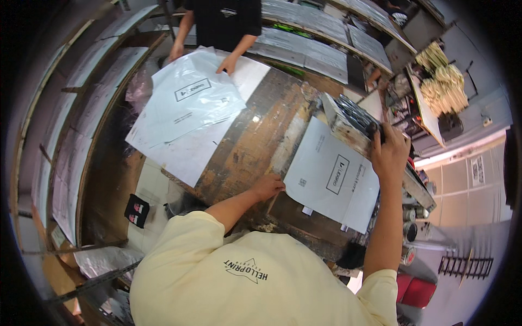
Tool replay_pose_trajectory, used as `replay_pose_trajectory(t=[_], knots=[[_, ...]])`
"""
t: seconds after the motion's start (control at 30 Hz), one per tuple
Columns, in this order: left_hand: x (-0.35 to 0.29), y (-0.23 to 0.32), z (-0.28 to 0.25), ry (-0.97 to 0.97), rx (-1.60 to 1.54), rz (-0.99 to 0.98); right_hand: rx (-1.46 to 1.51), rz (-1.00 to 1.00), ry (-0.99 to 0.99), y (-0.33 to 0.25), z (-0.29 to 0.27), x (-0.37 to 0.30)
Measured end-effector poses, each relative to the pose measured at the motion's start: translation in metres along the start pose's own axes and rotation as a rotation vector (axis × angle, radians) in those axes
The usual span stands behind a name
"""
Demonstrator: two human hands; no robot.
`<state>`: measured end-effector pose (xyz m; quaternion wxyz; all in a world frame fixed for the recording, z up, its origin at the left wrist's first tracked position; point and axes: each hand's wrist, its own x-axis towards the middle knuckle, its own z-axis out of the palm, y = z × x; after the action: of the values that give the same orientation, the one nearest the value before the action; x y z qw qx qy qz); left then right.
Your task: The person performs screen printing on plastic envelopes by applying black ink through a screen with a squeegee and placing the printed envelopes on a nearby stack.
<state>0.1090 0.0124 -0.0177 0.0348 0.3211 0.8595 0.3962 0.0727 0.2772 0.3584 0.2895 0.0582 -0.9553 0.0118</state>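
A white plastic bag (331, 176) with a black printed mark lies flat on the worn wooden table (255, 141). My left hand (266, 187) rests at the bag's left edge, its curled fingertips pinching that edge. My right hand (389, 152) grips the top of a wooden-framed printing screen (350, 125), which is tilted up off the bag, hinged along the bag's right side. At the far end of the table, another person in a black shirt (225, 22) has both hands on a stack of white bags (190, 103).
Racks of printed sheets (81, 108) curve along the left and across the top (310, 41). Cans (410, 231) stand beside the table on the right. A bundle of pale sticks (443, 81) sits at the upper right, and a red object (416, 290) at the lower right.
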Motion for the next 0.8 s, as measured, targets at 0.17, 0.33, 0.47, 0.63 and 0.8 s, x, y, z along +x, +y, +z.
replay_pose_trajectory(t=[0.17, 0.33, 0.47, 0.63, 0.8], knots=[[-0.001, 0.002, 0.000, 0.013, 0.008, -0.041, 0.012, -0.016, 0.038, 0.002, 0.002, 0.000], [0.002, -0.005, 0.007, 0.006, -0.034, 0.010, -0.010, -0.015, 0.039, 0.007, 0.005, -0.002], [0.002, -0.004, 0.007, 0.014, 0.000, 0.001, -0.008, -0.008, 0.054, 0.005, 0.005, -0.003], [0.004, 0.006, -0.001, -0.014, 0.010, -0.014, 0.006, 0.000, 0.018, 0.005, 0.002, -0.004], [0.005, 0.013, -0.006, -0.006, 0.040, -0.015, 0.015, -0.011, 0.059, 0.007, 0.007, -0.004]])
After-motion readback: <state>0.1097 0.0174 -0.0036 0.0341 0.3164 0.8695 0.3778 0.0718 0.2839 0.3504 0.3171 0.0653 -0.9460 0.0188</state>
